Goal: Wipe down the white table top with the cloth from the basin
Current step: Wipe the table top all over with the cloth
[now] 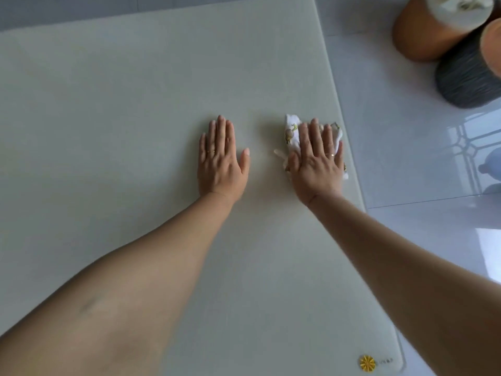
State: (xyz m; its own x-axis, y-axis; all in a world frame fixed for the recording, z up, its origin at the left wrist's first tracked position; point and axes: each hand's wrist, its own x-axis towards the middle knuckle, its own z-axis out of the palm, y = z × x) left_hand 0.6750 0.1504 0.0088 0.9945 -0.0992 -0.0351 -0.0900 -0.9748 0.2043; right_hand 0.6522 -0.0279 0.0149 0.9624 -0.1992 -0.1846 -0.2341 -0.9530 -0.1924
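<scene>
My right hand (315,161) lies flat, fingers spread, pressing the white cloth (291,131) near the counter (135,104) edge. My left hand (221,158) rests flat and empty beside it.

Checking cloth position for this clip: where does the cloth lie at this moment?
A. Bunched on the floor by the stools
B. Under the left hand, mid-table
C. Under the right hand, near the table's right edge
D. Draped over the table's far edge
C: the right hand lies flat on the patterned cloth close to the right edge of the table top, while the left hand rests bare on the surface.
</scene>
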